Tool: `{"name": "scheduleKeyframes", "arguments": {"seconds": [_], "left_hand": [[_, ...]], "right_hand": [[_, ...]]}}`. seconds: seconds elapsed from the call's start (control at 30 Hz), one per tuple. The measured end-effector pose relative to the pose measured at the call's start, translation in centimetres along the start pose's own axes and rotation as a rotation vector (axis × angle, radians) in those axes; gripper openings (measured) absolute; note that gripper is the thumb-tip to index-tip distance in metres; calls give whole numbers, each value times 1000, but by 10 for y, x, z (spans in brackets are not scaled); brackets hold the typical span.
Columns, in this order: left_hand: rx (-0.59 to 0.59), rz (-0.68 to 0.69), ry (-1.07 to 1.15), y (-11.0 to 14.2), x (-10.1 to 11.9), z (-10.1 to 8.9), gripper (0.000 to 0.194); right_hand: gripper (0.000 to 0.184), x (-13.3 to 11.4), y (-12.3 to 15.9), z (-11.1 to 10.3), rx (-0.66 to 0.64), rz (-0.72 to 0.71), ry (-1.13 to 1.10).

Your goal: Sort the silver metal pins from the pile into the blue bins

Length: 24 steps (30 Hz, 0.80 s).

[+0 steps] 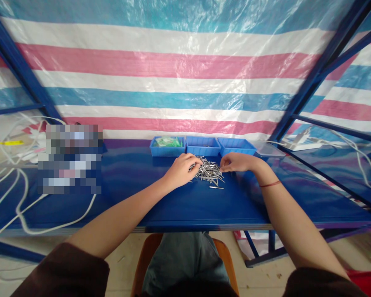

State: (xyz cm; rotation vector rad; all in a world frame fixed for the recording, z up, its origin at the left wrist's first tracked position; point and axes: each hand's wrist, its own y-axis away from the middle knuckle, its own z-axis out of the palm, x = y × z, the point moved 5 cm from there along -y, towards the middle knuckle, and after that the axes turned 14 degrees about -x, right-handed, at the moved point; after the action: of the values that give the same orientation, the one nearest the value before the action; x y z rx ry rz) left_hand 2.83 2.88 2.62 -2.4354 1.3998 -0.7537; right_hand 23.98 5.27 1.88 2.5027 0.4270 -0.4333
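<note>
A heap of small silver metal pins (209, 172) lies on the blue table (185, 206), just in front of three blue bins. My left hand (181, 170) rests at the heap's left edge, with its fingers curled around a few pins. At the heap's right edge, my right hand (236, 162) has its fingertips pinched together on what looks like a single pin. One loose pin (217, 187) lies apart at the near side of the heap.
Three blue bins stand at the table's back: the left bin (167, 146) holds green packets, then the middle bin (203, 146) and the right bin (236, 145). A clear tray (270, 150) sits right of them. White cables (21, 198) loop across the table's left end.
</note>
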Motion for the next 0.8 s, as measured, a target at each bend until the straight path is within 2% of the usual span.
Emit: {"name": "scheduleKeyframes", "arguments": {"seconds": [0.3,0.43,0.67,0.8], "left_hand": [[-26,11,9,0,-1,3,16],[-36,10,7,0,0,3,17],[-38,2,5,0,-2,6,17],[-50,-2,0,1,-3,7,17]], "right_hand": [[28,-3,-1,2,-12,-35,-43],[25,-4,1,2,-19,-14,-73],[34,0,3,3,-48,29,-60],[27,1,1,4,-50,25,-17]]}}
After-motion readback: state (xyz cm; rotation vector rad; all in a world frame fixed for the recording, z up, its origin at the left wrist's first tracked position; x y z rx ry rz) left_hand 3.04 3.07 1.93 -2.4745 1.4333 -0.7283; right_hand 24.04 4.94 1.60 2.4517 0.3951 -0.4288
